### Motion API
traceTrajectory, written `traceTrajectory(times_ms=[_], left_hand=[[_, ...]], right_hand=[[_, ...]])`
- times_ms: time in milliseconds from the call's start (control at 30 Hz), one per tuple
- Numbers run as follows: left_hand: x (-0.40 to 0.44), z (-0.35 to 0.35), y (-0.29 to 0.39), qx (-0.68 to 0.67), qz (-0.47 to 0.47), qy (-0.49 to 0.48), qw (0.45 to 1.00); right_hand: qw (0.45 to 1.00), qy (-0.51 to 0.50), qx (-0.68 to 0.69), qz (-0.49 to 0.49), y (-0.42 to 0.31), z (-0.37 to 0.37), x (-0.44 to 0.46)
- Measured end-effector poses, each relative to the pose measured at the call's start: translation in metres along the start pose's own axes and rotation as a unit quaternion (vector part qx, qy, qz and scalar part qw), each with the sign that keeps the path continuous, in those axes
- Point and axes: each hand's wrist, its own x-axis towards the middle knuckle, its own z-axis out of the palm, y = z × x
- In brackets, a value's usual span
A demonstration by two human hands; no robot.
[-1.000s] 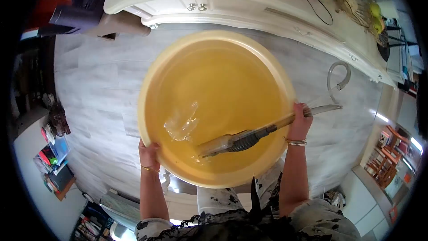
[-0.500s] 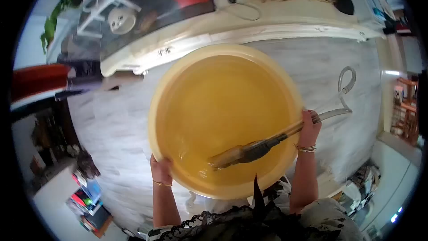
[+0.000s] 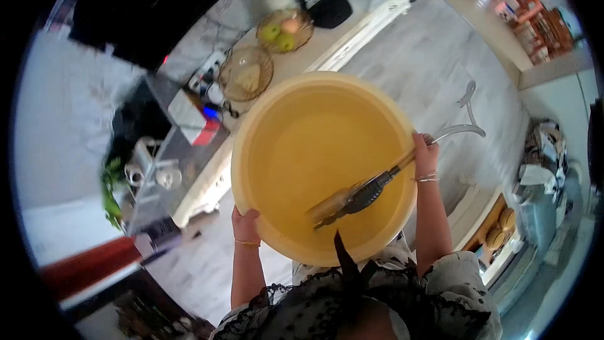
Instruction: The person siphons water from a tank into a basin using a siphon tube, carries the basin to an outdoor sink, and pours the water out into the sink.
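Observation:
A large round yellow basin (image 3: 327, 80) is held up in front of my body, with water inside. My left hand (image 3: 246, 225) grips its lower left rim, thumb over the edge. At the right rim, my right hand (image 3: 426, 156) is closed round both the edge and a clear hose. A dark ribbed pump with a pale tube (image 3: 360, 196) lies slanted inside the basin, its lower end toward the front. The clear hose (image 3: 465, 128) runs out past my right hand and curls beyond the rim.
Behind the basin is a long cream cabinet (image 3: 340, 50) bearing glass bowls (image 3: 246, 74), fruit and a black router (image 3: 330, 11). A red and white box (image 3: 194, 116) stands at its left part. A sofa (image 3: 542, 208) is at the right, with wooden chairs (image 3: 546, 31) farther back.
The view has swung to the right, bringing the cabinet's bowls and router behind the basin and the sofa into sight. Both hands have kept their hold; the basin has moved along with me.

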Motion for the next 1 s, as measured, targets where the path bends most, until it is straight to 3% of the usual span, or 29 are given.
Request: traceTrajectory(times_ms=[267,400,733,1000], left_hand=[[0.038,0.169,0.031,0.099,-0.003,-0.085,0.991],[0.074,0.262,0.036,0.086,0.005,-0.164,0.983],[0.158,0.572,0.062,0.168,-0.047,-0.304,0.937],[0.214,0.825,0.053,0.193,-0.073,-0.349,0.914]], right_hand=[[0.993,0.102,-0.04,0.043,-0.059,-0.082,0.104],[0.983,0.16,-0.079,0.043,-0.082,-0.117,0.176],[0.948,0.31,-0.062,0.031,-0.106,-0.234,0.362],[0.912,0.404,-0.04,0.065,-0.14,-0.3,0.533]])
